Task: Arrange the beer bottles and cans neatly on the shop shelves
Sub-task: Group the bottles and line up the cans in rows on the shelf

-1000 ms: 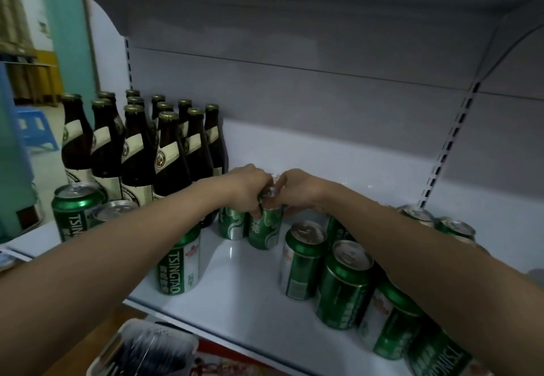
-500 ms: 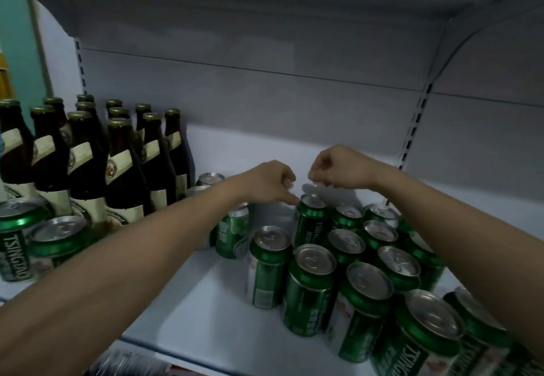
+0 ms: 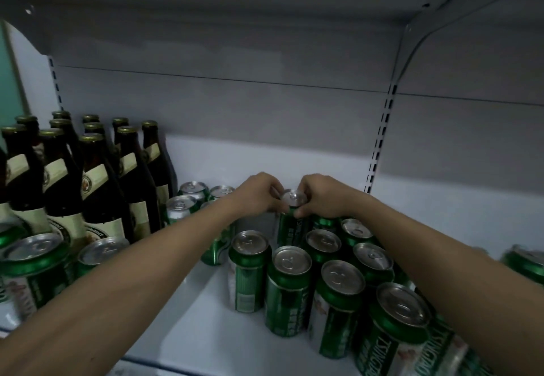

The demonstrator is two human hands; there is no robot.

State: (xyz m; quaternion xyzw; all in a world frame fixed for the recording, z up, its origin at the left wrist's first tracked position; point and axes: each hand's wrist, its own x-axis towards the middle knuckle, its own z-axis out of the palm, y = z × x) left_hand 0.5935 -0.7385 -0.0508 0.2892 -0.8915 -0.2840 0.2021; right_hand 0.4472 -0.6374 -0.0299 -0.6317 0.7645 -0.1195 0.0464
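At shelf rear | left hand [image 3: 259, 193], right hand [image 3: 318, 196] pinch rear can [image 3: 293, 216] rim | body half hidden

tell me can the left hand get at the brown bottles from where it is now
Probably yes. The left hand is busy gripping the top of a green can together with the right hand, but the brown bottles stand upright just to its left, with only low cans between them.
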